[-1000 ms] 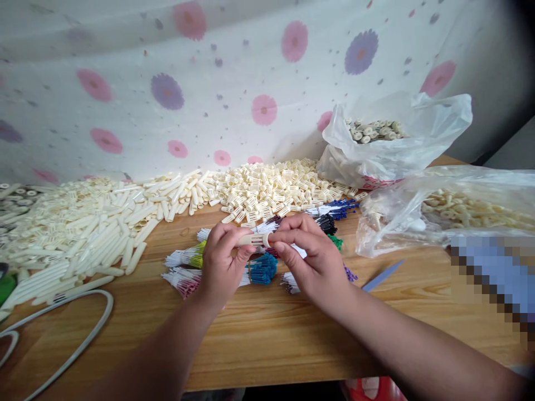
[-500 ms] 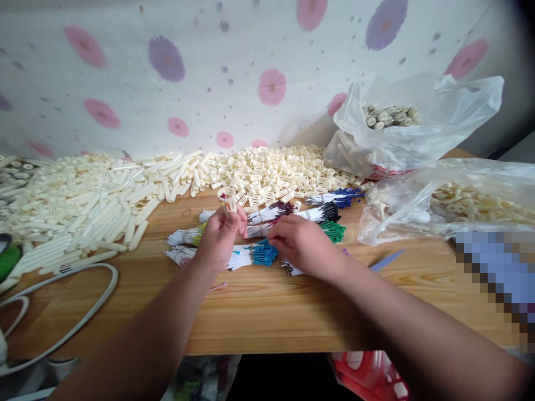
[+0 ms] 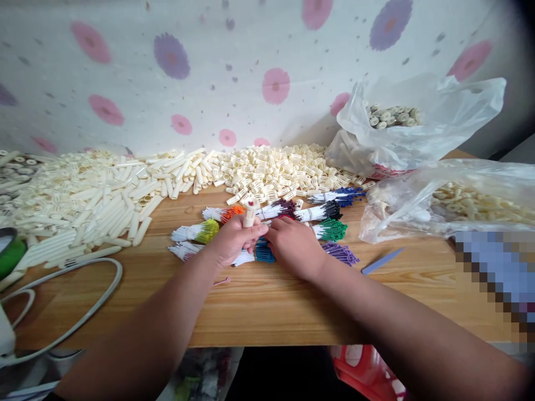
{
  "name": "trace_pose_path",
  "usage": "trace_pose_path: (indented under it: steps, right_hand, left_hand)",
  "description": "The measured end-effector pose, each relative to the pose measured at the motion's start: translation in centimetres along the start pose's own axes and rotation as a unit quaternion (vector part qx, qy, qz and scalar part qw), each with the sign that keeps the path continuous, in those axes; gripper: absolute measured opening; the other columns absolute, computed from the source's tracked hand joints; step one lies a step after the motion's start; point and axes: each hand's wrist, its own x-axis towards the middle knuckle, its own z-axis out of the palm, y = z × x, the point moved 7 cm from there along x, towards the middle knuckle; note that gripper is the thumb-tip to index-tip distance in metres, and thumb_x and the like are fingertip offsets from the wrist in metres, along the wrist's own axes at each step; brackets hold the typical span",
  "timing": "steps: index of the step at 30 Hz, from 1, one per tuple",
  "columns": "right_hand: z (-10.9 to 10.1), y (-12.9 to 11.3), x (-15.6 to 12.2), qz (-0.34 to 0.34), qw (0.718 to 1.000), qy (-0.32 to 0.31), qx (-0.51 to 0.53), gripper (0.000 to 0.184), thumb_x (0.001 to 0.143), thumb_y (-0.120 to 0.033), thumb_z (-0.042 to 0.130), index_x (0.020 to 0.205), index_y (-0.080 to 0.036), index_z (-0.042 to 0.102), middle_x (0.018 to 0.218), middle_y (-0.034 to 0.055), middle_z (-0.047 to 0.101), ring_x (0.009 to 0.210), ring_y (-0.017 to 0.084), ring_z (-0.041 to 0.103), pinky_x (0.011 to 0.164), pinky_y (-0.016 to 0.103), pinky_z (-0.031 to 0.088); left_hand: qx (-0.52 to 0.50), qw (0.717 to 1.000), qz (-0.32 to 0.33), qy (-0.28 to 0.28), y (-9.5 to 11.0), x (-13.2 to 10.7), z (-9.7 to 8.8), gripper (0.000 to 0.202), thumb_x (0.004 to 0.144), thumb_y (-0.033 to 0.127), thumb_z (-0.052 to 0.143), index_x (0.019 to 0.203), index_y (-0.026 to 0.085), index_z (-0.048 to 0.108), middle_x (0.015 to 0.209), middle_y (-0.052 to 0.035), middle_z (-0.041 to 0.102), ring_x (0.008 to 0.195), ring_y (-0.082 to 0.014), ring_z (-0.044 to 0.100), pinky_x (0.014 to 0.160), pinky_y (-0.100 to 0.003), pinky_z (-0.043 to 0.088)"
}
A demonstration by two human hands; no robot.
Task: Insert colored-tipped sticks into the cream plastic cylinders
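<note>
The left hand (image 3: 230, 240) has its grip around 1 cream tube (image 3: 249, 216), open end up, above the worktop (image 3: 267, 320). The right hand (image 3: 297, 246) curls between the teal bundle (image 3: 264, 252) and green bundle (image 3: 333, 229); whether its grip holds anything, I cannot tell.

Stick bundles (image 3: 320, 212) lie on the table (image 3: 251, 317) before the tube heap (image 3: 278, 170), with bags (image 3: 451, 122) to their right.

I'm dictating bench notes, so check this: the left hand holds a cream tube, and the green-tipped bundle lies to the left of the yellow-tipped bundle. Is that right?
Not quite: the head view shows the green-tipped bundle to the right of the yellow-tipped bundle. The left hand does hold a cream tube.
</note>
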Motion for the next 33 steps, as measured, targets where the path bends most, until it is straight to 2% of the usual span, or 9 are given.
trace_pose_path:
  steps: [4,7,11,16,22,27,29,31,33]
  right_hand:
    - [-0.8,-0.7,0.3,-0.015,0.999,0.020,0.041,0.022,0.092,-0.023,0.046,0.089,-0.018,0.066,0.090,0.0068,0.065,0.086,0.021,0.057,0.075,0.032,0.044]
    - [-0.8,-2.4,1.3,-0.052,0.997,0.019,0.055,0.020,0.090,-0.028,0.051,0.093,-0.018,0.067,0.095,0.0075,0.065,0.087,0.022,0.057,0.078,0.033,0.044]
    - [0.6,-4.5,2.9,-0.062,0.998,-0.011,0.029,0.019,0.087,-0.026,0.054,0.084,-0.016,0.069,0.091,0.0100,0.066,0.090,0.026,0.059,0.071,0.034,0.046]
    - [1.5,-5.1,3.2,-0.043,0.999,0.006,0.013,0.019,0.088,-0.019,0.049,0.084,-0.015,0.067,0.088,0.0100,0.066,0.086,0.026,0.061,0.068,0.035,0.047]
    - [1.3,-4.0,2.8,-0.006,0.999,0.021,0.031,0.018,0.089,-0.020,0.049,0.085,-0.015,0.065,0.090,0.0102,0.066,0.084,0.023,0.060,0.074,0.033,0.044]
    - [0.7,-1.7,2.2,0.047,0.987,0.047,0.146,0.016,0.088,-0.021,0.052,0.081,-0.016,0.065,0.085,0.0076,0.066,0.080,0.018,0.059,0.070,0.028,0.041]
    - [0.3,-0.3,2.0,0.070,0.972,0.073,0.214,0.013,0.086,-0.018,0.054,0.077,-0.016,0.064,0.081,0.0059,0.065,0.076,0.016,0.057,0.069,0.026,0.040]
    - [-0.2,1.5,1.7,0.091,0.943,0.110,0.299,0.012,0.084,-0.018,0.055,0.074,-0.017,0.060,0.075,0.0031,0.062,0.071,0.014,0.055,0.065,0.025,0.039]
    - [-0.5,3.1,1.6,0.110,0.903,0.136,0.392,0.012,0.083,-0.022,0.055,0.072,-0.017,0.056,0.068,-0.0001,0.058,0.063,0.012,0.051,0.060,0.024,0.037]
  left_hand:
    - [-0.129,0.983,0.105,0.083,3.1,-0.3,-2.5,0.027,0.074,0.023,0.065,0.055,0.017,0.047,0.043,0.0080,0.035,0.041,-0.0052,0.034,0.042,-0.019,0.034]
    - [-0.167,0.959,0.167,0.157,4.8,-0.8,-4.5,0.027,0.076,0.022,0.063,0.055,0.016,0.047,0.044,0.0080,0.035,0.040,-0.0046,0.033,0.042,-0.019,0.033]
    - [-0.164,0.946,0.179,0.213,5.0,-0.9,-5.9,0.028,0.072,0.022,0.067,0.056,0.017,0.046,0.045,0.0079,0.038,0.040,-0.0045,0.033,0.041,-0.019,0.033]
    - [-0.154,0.932,0.203,0.259,5.1,-1.2,-7.0,0.026,0.068,0.021,0.071,0.058,0.018,0.047,0.045,0.0086,0.039,0.039,-0.0045,0.034,0.039,-0.018,0.034]
    - [-0.079,0.902,0.276,0.323,6.5,-2.4,-8.1,0.022,0.068,0.022,0.071,0.059,0.017,0.052,0.047,0.0069,0.043,0.042,-0.0051,0.037,0.041,-0.018,0.037]
    - [0.011,0.862,0.321,0.393,7.5,-3.6,-9.7,0.016,0.070,0.026,0.070,0.064,0.016,0.060,0.058,0.0030,0.053,0.047,-0.0058,0.045,0.044,-0.018,0.041]
    - [0.034,0.845,0.326,0.423,7.7,-3.9,-10.4,0.015,0.070,0.026,0.071,0.065,0.015,0.061,0.059,0.0024,0.055,0.048,-0.0059,0.046,0.043,-0.017,0.040]
    - [0.037,0.839,0.321,0.438,7.6,-4.0,-10.8,0.015,0.069,0.026,0.071,0.066,0.015,0.062,0.059,0.0024,0.056,0.047,-0.0055,0.045,0.042,-0.016,0.038]
    - [0.016,0.856,0.310,0.414,7.4,-3.5,-10.6,0.015,0.069,0.026,0.072,0.066,0.015,0.062,0.060,0.0021,0.056,0.046,-0.0046,0.044,0.041,-0.016,0.036]
